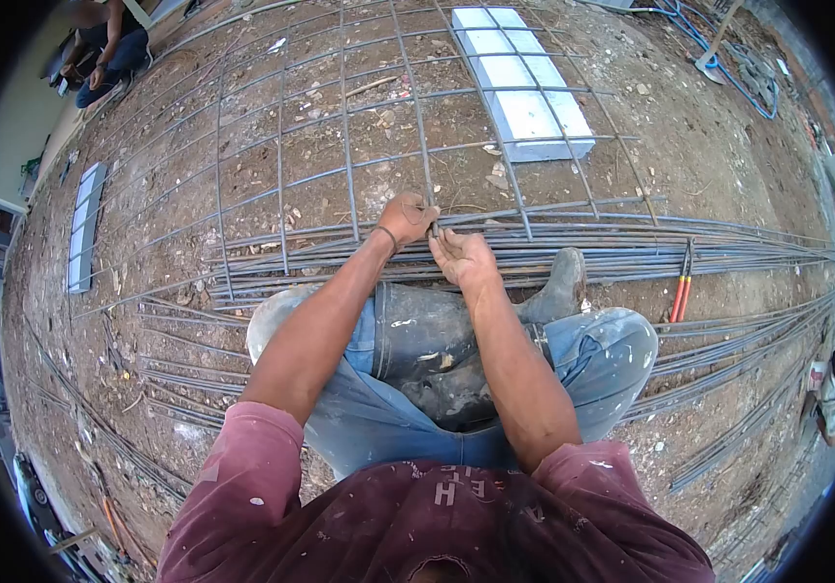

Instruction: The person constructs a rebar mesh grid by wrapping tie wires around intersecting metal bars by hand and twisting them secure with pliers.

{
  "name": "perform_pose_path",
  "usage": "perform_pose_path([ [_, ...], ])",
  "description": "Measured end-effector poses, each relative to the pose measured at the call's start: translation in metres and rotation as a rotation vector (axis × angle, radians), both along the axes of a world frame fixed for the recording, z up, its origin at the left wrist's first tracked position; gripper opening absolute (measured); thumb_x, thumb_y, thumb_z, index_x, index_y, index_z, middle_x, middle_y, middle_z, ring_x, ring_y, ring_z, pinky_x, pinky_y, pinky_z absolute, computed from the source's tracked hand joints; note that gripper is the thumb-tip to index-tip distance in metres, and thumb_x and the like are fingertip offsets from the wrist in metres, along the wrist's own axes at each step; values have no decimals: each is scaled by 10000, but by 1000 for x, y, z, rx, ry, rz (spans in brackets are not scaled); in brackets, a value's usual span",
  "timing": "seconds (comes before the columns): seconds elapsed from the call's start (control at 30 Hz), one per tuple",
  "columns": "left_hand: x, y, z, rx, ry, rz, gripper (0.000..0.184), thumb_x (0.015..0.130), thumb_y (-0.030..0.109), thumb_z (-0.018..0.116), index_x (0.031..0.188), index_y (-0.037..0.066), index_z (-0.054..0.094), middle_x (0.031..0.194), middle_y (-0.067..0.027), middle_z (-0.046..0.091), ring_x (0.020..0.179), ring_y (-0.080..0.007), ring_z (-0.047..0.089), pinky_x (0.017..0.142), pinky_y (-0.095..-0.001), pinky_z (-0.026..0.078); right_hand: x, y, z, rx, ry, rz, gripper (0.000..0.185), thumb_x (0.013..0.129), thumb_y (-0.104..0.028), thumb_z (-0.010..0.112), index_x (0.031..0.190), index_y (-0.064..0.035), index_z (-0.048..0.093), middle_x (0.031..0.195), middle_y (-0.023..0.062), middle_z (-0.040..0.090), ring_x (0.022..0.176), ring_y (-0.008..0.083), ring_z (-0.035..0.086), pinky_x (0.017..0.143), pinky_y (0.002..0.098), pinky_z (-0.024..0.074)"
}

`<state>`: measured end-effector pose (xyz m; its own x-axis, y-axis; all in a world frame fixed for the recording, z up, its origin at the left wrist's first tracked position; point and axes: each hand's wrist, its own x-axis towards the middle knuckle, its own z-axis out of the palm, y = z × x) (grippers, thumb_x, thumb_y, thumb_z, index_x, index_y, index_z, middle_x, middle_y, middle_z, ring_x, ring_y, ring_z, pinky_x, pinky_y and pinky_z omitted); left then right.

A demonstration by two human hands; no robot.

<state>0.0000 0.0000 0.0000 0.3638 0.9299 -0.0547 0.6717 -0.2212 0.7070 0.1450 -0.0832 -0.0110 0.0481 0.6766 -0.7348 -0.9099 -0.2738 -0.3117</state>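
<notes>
My left hand [406, 216] is closed at the near edge of a rebar mesh [346, 126], where a long bar meets a crossing bar. What looks like a thin piece of tie wire [415, 207] loops over its fingers. Just to the right and nearer to me, my right hand [463, 257] has its fingers pinched together at the same joint. Whatever sits between those fingertips is too small to make out. Under both hands runs a bundle of loose steel bars [340, 260], lying across in front of my boots.
A white block [534, 107] lies under the mesh at the far right, another block [85, 228] at the left. Red-handled pincers [681, 284] rest on the bars. More bars [728, 345] spread beside my knees. A person [111, 53] crouches far left; a blue hose [728, 73] lies far right.
</notes>
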Motion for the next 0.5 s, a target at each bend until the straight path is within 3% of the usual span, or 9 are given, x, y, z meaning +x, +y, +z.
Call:
perform_pose_path([
  [0.07,-6,-12,29,-268,-166,18,347,917,312,756,884,-30,702,695,-97,682,614,-185,688,547,-324,536,-3,-2,15,-124,127,31,104,997,-27,594,1063,51,613,1004,161,644,898,258,670,851,396,631],
  [0.1,-6,-29,9,-316,-141,14,347,917,312,756,884,-30,702,695,-97,682,614,-185,688,547,-324,536,-3,-20,1,-170,152,18,104,997,-27,594,1063,51,613,1004,161,644,898,258,670,851,396,631],
  [0.3,-8,-27,7,-87,-19,-44,354,891,306,785,871,-36,695,707,-101,675,626,-154,649,573,-327,533,-11,-14,3,-182,23,52,62,990,9,586,1033,45,613,1006,161,639,862,244,666,853,406,634],
  [0.33,-7,-27,7,-123,-117,-17,355,872,305,802,855,-31,690,693,-94,669,638,-153,650,577,-325,516,-12,-14,3,-185,6,25,93,970,44,590,1061,64,596,1021,173,640,866,265,677,863,433,633],
  [0.5,-7,-29,17,-175,-110,-61,332,864,268,818,843,-32,678,724,-89,670,639,-145,648,558,-328,513,-23,-17,16,-212,-110,-144,177,931,106,592,1106,94,575,1016,196,660,898,333,694,877,499,622],
])
